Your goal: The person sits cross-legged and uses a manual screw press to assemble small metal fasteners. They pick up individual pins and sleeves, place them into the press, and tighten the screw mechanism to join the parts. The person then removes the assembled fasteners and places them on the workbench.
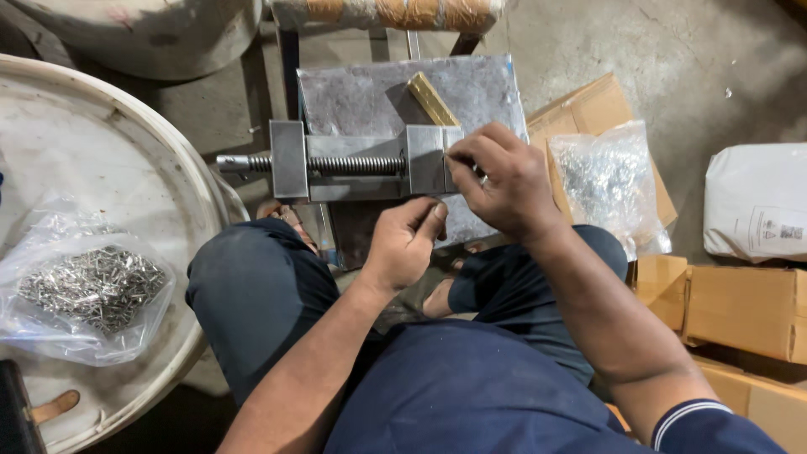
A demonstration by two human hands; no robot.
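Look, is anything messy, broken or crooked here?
Nothing looks broken or spilled. The small metal pieces stay inside their clear bags and. Only the brass bar lies slanted across the grey plate behind the vise. Both hands work at the vise.

Both hands at steel vise, bagged metal pins on drum lid

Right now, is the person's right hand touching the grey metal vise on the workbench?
Touching. In the head view, the right hand rests its fingertips against the movable jaw end of the grey metal vise, with no gap visible.
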